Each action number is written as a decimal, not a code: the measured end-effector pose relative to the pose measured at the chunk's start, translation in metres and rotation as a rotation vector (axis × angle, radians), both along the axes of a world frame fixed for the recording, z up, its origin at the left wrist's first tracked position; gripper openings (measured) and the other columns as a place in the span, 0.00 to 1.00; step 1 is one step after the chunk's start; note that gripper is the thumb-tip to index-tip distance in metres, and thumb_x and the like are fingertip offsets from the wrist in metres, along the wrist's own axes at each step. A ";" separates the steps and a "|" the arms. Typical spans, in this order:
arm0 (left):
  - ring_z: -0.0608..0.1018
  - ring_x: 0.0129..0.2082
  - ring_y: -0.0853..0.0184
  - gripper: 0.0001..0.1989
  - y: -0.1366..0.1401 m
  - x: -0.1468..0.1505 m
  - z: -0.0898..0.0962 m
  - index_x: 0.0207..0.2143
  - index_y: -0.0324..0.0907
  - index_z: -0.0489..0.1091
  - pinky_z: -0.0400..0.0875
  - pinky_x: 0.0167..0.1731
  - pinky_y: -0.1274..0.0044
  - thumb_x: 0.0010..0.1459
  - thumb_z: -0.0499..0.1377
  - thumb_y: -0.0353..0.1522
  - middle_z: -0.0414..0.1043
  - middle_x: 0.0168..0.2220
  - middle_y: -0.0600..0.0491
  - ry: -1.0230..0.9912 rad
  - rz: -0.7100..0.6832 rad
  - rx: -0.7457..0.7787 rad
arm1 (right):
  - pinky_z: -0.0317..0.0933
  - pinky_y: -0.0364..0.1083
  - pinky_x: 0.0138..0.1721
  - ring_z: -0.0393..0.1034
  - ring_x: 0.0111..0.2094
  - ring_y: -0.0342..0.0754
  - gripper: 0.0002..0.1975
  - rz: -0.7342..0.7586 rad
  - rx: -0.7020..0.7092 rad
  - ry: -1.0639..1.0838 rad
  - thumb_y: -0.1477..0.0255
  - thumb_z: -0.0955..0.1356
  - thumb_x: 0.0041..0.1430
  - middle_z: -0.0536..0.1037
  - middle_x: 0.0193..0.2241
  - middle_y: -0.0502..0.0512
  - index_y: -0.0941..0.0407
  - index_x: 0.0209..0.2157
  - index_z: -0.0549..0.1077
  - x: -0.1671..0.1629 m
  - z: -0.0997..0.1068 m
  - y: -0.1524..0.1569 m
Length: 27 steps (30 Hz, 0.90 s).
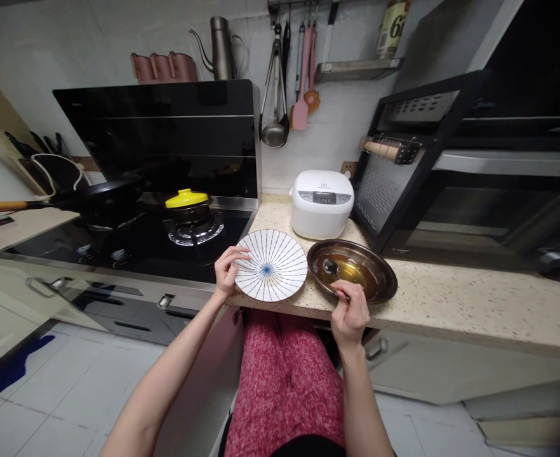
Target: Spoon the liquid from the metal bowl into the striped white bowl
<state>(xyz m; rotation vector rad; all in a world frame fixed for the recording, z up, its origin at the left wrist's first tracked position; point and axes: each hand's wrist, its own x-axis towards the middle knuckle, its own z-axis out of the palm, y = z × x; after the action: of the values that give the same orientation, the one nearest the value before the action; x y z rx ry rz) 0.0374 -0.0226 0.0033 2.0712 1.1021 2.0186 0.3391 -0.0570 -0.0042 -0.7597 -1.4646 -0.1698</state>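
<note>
On the counter in front of me lies a white plate (284,273) with dark lines fanning out from a blue centre. My left hand (226,270) grips its left rim, fingers over the edge; the underside of the hand is hidden. To the right of the plate stands a dark brown oval bowl (387,289) holding a clear yellowish liquid (353,270). A spoon (330,266) dips into this bowl, its handle closed in my right hand (350,314) at the bowl's front edge.
Behind the bowl stands a white rice cooker (322,203). The gas hob on the left bears a yellow-lidded pot (187,198) and a black wok (101,197) with a wooden handle. An oven rack (380,190) borders the right. Ladles and spatulas (300,108) hang above.
</note>
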 end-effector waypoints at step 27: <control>0.80 0.40 0.55 0.16 -0.001 0.001 -0.001 0.33 0.40 0.81 0.74 0.42 0.64 0.55 0.52 0.30 0.81 0.41 0.44 -0.022 -0.029 0.039 | 0.65 0.44 0.35 0.71 0.31 0.44 0.10 0.320 -0.256 0.015 0.72 0.60 0.73 0.76 0.32 0.52 0.53 0.39 0.71 -0.049 0.012 -0.016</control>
<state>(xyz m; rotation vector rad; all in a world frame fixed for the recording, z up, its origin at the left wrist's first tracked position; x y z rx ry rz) 0.0389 -0.0238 0.0020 2.0655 1.0315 2.0605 0.2898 -0.0725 0.0076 -0.7162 -1.5906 0.2710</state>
